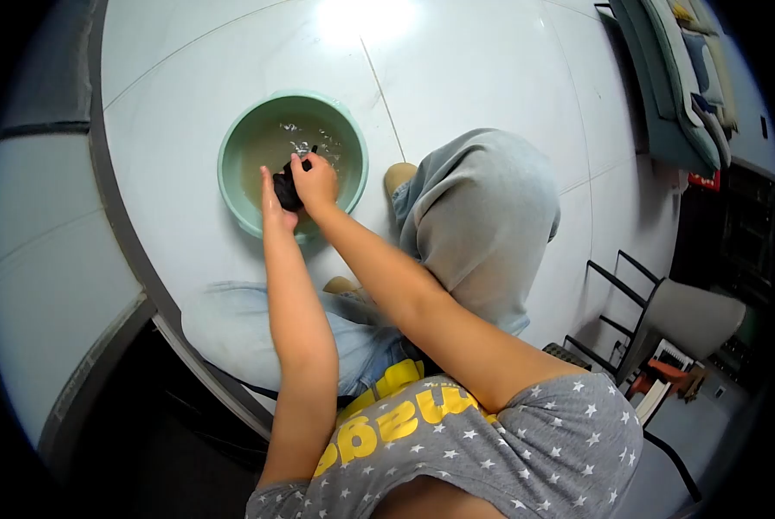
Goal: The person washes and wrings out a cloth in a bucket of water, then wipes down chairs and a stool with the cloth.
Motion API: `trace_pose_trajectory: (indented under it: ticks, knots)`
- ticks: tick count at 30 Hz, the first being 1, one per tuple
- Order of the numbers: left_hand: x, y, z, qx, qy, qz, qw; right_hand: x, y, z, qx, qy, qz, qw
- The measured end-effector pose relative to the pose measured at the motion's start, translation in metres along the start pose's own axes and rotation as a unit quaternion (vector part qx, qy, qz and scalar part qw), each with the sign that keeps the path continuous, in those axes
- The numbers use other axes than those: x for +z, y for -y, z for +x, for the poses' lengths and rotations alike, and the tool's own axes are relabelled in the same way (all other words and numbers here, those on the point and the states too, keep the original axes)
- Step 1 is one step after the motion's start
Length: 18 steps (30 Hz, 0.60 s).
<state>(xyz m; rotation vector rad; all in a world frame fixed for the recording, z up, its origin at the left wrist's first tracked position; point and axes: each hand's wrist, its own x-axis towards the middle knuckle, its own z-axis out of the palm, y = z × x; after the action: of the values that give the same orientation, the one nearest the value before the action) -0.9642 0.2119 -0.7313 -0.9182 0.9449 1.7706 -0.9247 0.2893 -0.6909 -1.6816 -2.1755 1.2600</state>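
Note:
A wet-looking black cloth (pixel 286 192) is bunched between my two hands over a light green basin (pixel 224 173) of cloudy water. My right hand (pixel 318 182) is closed on the cloth from the right, its fingers curled, and a dark end sticks up past them. Against the cloth's left side lies my left hand (pixel 276 208), palm turned inward and fingers fairly straight, holding the bundle from that side. Bubbles and ripples (pixel 305 143) show on the water just beyond my fingers. The exact kind of cloth item cannot be made out.
The basin stands on a white tiled floor (pixel 456 78), beside my bent knee (pixel 491 208). A dark-edged frame or sill (pixel 119 208) runs along the left. At right are a grey chair (pixel 686 316) and a green sofa (pixel 664 95) with cushions.

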Motion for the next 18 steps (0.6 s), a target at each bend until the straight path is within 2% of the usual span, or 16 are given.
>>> trace_pose_trajectory:
  ticks: [2, 3, 5, 6, 7, 9, 10, 12, 13, 14, 16, 17, 18]
  knots:
    - [-0.011, 0.001, 0.006, 0.033, 0.047, 0.037, 0.998, 0.005, -0.012, -0.003, -0.03, 0.014, 0.053, 0.998]
    - [-0.01, 0.004, 0.003, 0.031, 0.045, 0.035, 0.998, 0.007, -0.013, -0.004, -0.03, 0.016, 0.05, 0.998]
    - [-0.006, 0.005, -0.004, 0.119, 0.002, 0.083, 0.989, 0.013, -0.012, -0.008, -0.079, -0.039, 0.086, 0.992]
    - [-0.009, 0.007, 0.0, 0.109, 0.02, 0.035, 0.993, 0.015, -0.013, -0.009, -0.079, -0.02, 0.011, 0.997]
    - [-0.011, 0.01, 0.006, 0.109, 0.019, 0.031, 0.993, 0.018, -0.015, -0.01, -0.082, -0.018, 0.008, 0.996]
    - [-0.015, 0.014, 0.015, 0.127, -0.046, 0.041, 0.99, 0.026, -0.016, -0.015, -0.139, -0.083, -0.034, 0.986]
    - [-0.016, 0.015, 0.018, 0.143, -0.058, 0.014, 0.988, 0.026, -0.016, -0.017, -0.146, -0.074, -0.035, 0.986]
    - [-0.017, 0.018, 0.021, 0.194, -0.073, 0.012, 0.978, 0.02, -0.02, -0.02, -0.157, 0.05, -0.015, 0.986]
    - [-0.018, 0.017, 0.024, 0.217, -0.074, 0.025, 0.973, 0.018, -0.016, -0.022, -0.165, 0.061, -0.016, 0.984]
    - [-0.018, 0.016, 0.028, 0.192, -0.094, 0.047, 0.976, 0.018, -0.013, -0.024, -0.152, 0.04, -0.055, 0.986]
    - [-0.014, 0.018, 0.032, 0.228, -0.07, 0.007, 0.971, 0.016, -0.006, -0.024, -0.133, 0.022, -0.109, 0.985]
    - [-0.009, 0.021, 0.03, 0.242, -0.059, -0.02, 0.968, 0.017, -0.005, -0.022, -0.136, 0.031, -0.106, 0.985]
    - [0.003, 0.017, 0.012, 0.219, -0.058, -0.031, 0.974, 0.019, -0.007, -0.019, -0.125, 0.009, -0.078, 0.989]
